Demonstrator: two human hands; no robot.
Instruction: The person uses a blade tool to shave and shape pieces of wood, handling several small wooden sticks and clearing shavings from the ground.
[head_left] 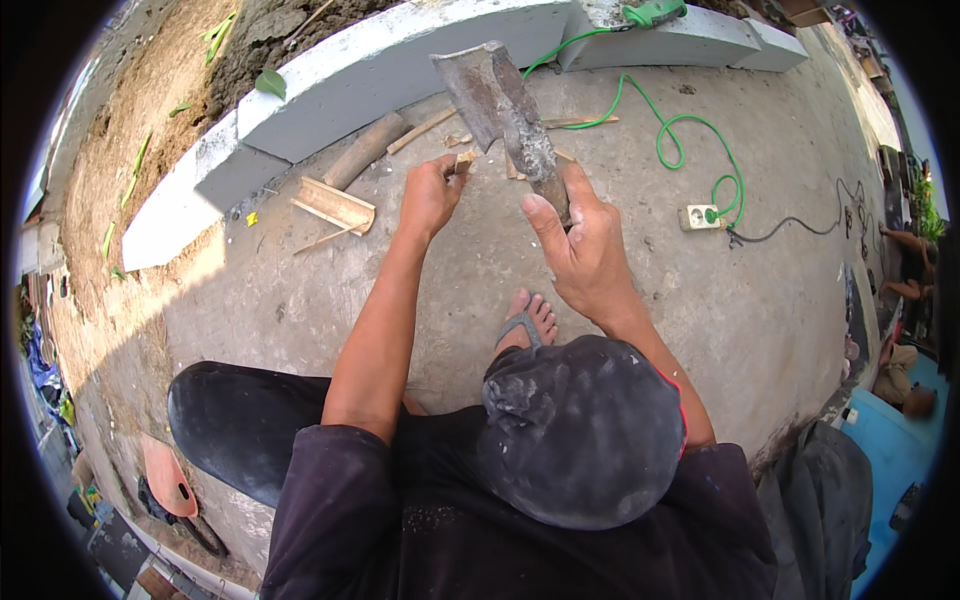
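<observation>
The right hand (585,250) is closed around the handle of a broad, cement-crusted chopping blade (500,110); the thumb lies along the handle and the flat metal rises away from the hand toward the grey concrete curb (390,65); the blade is held in the air, tilted, its lower edge just above a small piece of wood (464,160). The left hand (430,195) pinches that small piece of wood between thumb and fingers, holding it upright just beside the blade's lower edge; whether blade and wood touch cannot be told.

Both forearms reach forward from a dark shirt; a dark cap (580,430) covers the head in the lower middle of the view; a foot in a sandal (527,322) rests on the concrete ground (300,310) below the hands.

On the ground beyond the left hand lie split wood offcuts (335,205) and a round wooden stick (365,150) leaning toward the curb; thin splinters lie near the blade. A green cable (675,135) loops across the ground to a white socket block (702,216), and a dark cable (800,228) runs off from it to the right. Bare soil (150,110) with a few green leaves lies beyond the curb. An orange plastic thing (168,475) lies at lower left; another person (905,385) sits at the far right edge.
</observation>
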